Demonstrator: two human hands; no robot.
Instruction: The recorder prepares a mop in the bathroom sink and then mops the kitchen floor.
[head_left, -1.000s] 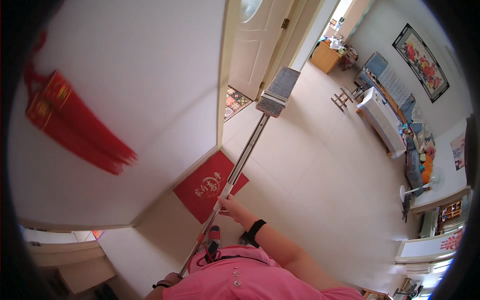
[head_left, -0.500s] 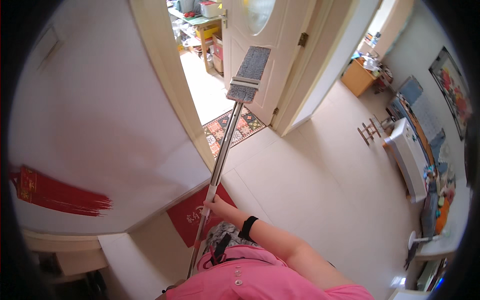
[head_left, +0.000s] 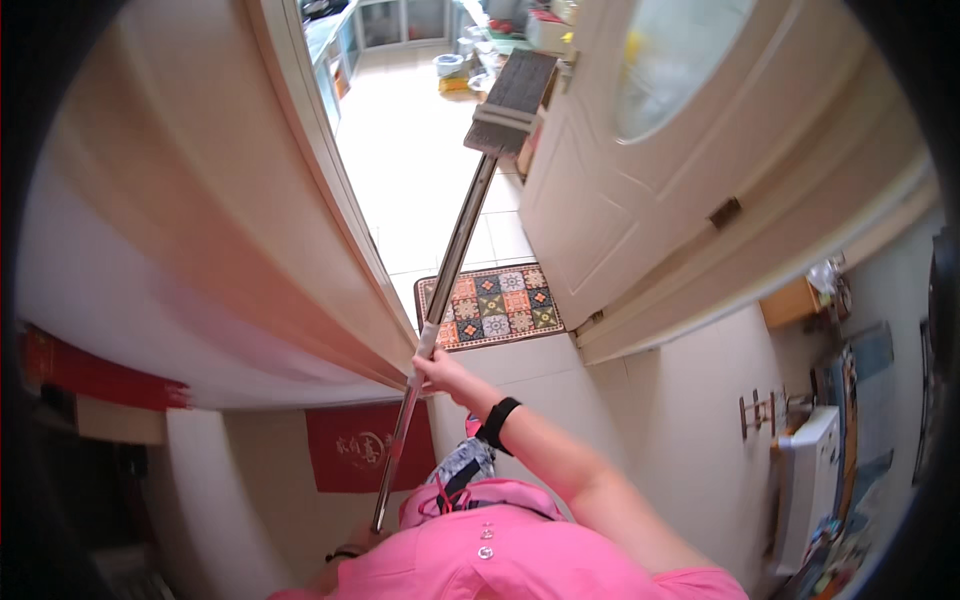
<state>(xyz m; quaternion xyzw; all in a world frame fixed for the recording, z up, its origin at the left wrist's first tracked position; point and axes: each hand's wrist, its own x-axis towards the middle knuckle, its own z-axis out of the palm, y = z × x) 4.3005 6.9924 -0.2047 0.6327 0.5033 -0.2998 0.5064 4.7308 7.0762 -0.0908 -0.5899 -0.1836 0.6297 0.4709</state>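
Head view: right hand (head_left: 440, 368) at centre wraps mop handle (head_left: 455, 250). Flat mop head (head_left: 512, 90) raised at upper centre, before open white door (head_left: 650, 170). Left hand (head_left: 350, 553) at lower edge mostly hidden behind pink shirt (head_left: 520, 560); grip unclear. Patterned mat (head_left: 495, 305) partly behind handle.

Mat (head_left: 492, 303) in doorway, below mop (head_left: 512, 90)

A home: at 12 o'clock a white door (head_left: 660, 190) (oval glass pane) opens onto a tiled kitchen, patterned doormat (head_left: 492, 304) at the threshold, red banner (head_left: 365, 447) at 7 o'clock.
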